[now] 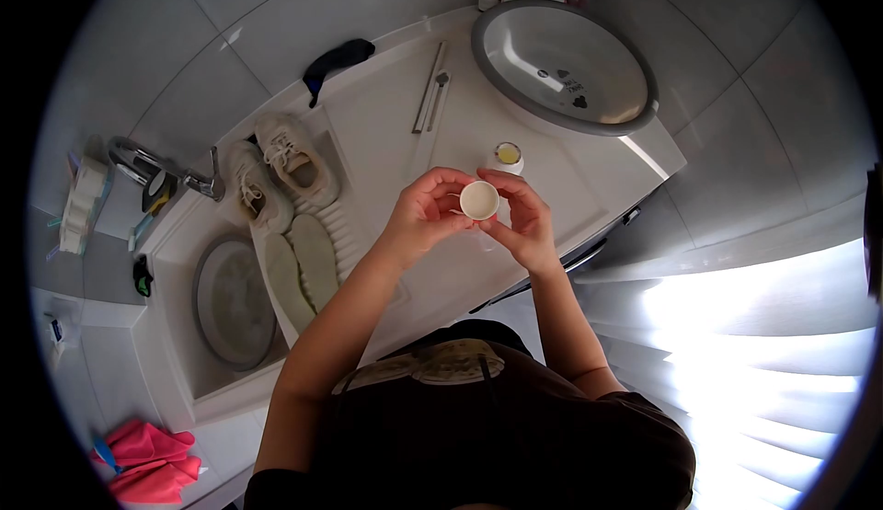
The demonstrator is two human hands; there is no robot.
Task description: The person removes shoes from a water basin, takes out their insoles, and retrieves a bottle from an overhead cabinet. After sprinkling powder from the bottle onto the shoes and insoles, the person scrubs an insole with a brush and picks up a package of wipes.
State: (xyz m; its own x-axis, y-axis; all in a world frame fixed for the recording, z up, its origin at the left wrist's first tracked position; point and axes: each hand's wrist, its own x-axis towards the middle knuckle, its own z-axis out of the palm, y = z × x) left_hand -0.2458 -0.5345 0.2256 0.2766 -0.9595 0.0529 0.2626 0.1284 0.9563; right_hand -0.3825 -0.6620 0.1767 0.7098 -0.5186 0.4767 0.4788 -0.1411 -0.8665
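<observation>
A small round white cap or cup point(479, 201), its open side towards me, is held between both hands above the counter. My left hand point(428, 211) grips its left side with the fingers, and my right hand point(522, 220) pinches its right side. Just beyond the hands stands a small white bottle point(509, 158) with something yellow at its round top. Farther back lie a thin metal-looking strip point(430, 87) and a slim tool with a dark end point(439, 96). What the fingertips cover underneath is hidden.
Left of my hands, white shoes point(294, 160) and insoles point(314, 257) rest on a ribbed washboard point(342, 234). A basin of cloudy water point(235, 303) sits in the sink point(175, 326) by the faucet point(198, 179). A grey basin point(566, 64) stands back right.
</observation>
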